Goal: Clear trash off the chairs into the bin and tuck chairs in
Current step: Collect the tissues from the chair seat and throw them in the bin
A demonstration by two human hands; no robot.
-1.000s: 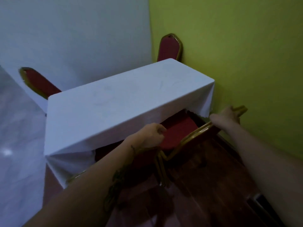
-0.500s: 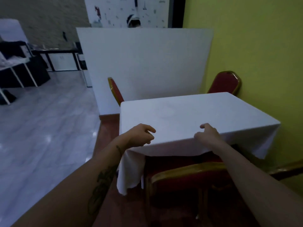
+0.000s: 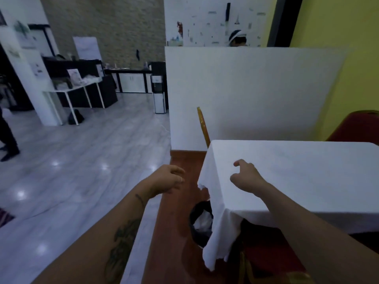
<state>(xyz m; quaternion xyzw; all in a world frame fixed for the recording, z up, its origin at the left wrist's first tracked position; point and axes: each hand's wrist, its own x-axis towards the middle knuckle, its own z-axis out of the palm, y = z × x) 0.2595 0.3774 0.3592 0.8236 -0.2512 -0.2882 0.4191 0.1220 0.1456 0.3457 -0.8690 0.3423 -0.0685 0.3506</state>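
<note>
Wide grey marble floor [image 3: 71, 171] is seen open to the left; white-clothed rectangular table [image 3: 297, 177] fills the right, red gold-framed chair [image 3: 266, 261] tucked under its near edge. Black round bin [image 3: 200, 226], white trash inside, is half hidden by the cloth corner; left hand [image 3: 167, 181] and right hand [image 3: 247, 178] are held loose, nothing gripped.

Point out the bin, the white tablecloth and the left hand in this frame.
bin [image 3: 198, 232]: head view, on its dark inner wall, beside the table's corner.
white tablecloth [image 3: 307, 177]: head view, on the flat top.
left hand [image 3: 167, 181]: head view, on the back of the hand.
</note>
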